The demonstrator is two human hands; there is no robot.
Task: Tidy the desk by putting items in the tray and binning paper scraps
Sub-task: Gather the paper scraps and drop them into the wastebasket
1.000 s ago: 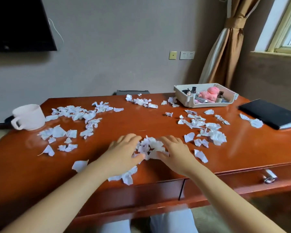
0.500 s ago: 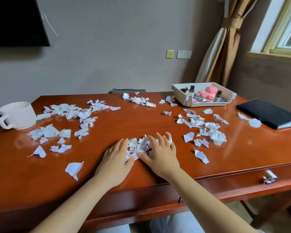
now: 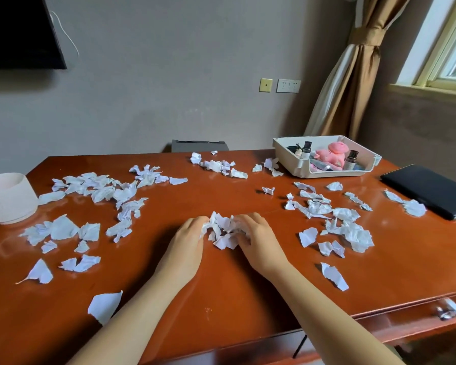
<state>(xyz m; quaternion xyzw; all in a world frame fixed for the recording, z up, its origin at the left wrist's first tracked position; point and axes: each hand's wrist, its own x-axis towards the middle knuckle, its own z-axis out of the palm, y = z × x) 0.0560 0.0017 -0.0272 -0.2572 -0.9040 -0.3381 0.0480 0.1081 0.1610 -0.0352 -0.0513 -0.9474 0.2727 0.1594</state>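
The left hand (image 3: 186,241) and the right hand (image 3: 258,242) lie knuckles-up on the table (image 3: 221,306), fingers curled inward from either side round a heap of scraps (image 3: 223,230) bunched between them. Cupping it from both flanks looks like the way to pack many small bits into one handful, sparing a trip for each. The heap is white, torn and crumpled paper, its ragged points standing up between the fingertips; light and springy, it would likely shed pieces if lifted loosely. Outward from the hands, loose scraps (image 3: 98,191) lie scattered to the left and more to the right, with another cluster beyond the hands toward the far edge. Far out to the left stands a pale mug (image 3: 5,198). Beyond the right hand, at the far right, the white tray (image 3: 287,156) already holds a pink toy (image 3: 332,151) and small bottles (image 3: 307,148), so the tray part seems largely done; a black notebook (image 3: 427,189) lies outside it, further right. A grey box (image 3: 198,145) behind the far edge may be the bin; I cannot tell.
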